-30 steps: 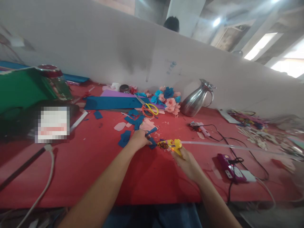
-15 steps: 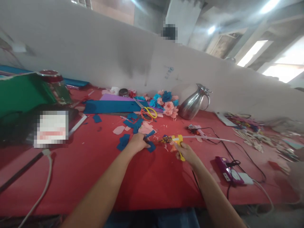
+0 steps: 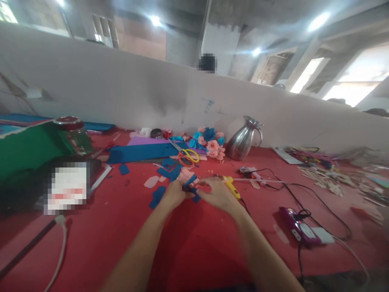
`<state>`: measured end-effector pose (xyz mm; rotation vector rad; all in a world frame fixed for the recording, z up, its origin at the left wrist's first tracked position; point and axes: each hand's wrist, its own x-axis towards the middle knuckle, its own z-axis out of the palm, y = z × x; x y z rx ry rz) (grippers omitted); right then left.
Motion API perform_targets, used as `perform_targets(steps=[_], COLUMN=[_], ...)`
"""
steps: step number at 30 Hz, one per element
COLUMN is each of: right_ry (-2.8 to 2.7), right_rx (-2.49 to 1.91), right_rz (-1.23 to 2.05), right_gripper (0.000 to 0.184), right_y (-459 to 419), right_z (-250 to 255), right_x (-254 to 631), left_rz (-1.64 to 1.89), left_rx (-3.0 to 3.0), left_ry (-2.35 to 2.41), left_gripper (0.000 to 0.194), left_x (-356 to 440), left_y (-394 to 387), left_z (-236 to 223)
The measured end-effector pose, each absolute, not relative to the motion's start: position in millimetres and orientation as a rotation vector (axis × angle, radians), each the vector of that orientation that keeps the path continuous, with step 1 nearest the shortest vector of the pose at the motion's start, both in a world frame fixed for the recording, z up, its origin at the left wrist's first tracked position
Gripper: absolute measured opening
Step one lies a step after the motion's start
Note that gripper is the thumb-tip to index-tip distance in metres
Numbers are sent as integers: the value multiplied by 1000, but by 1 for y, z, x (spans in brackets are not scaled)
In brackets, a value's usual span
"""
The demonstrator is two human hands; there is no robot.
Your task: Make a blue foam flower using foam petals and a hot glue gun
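Observation:
My left hand (image 3: 178,194) is closed on a small rolled piece of blue paper (image 3: 191,179), which sticks up from its fingers. Close by on the right, my right hand (image 3: 217,192) hovers with its fingers apart and slightly curled, holding nothing visible. Just beyond it a yellow glue gun (image 3: 232,189) lies on the red table, its nozzle end partly hidden by the hand. Cut blue paper pieces (image 3: 158,196) and pink petal shapes (image 3: 151,181) are scattered around my left hand. Scissors (image 3: 187,155) with orange and yellow handles rest behind them.
Pink and blue paper flowers (image 3: 212,142) and a steel jug (image 3: 244,138) stand at the back by the partition. A purple power socket (image 3: 299,227) with black cords lies at right. A jar (image 3: 73,136) and green sheet (image 3: 26,156) are at left.
My right hand has let go of the glue gun, which now lies on the table, and has moved left towards my left hand. The view has tilted up.

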<state>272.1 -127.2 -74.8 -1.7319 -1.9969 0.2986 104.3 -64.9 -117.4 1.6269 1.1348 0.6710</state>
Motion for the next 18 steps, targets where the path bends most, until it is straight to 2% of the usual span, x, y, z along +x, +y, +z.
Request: perform_targets(steps=[4,7,10,14,18], right_ry=[-1964,-1778,-1428,-951,-742], right_rx=[-1889,-1846,-1663,-1315,-1145], right_rz=[379,375,432,696,854], right_gripper=[17,19,22,25,24], right_y=[-116,-106,-100,-98,-100], right_z=[-70,-71,-78,-90,-93], right_x=[246,253,266,272,266], left_rz=[812,946,1117,1134,1136], left_rx=[1669,1527,1336,1153,1036], left_ry=[1038,1052,953,817,723], left_gripper=[16,28,26,27,30], left_x=[101,101,102,106,111], left_y=[-64,-64,-69,-77,-81], left_z=[-118,-116,-109,-100,-98])
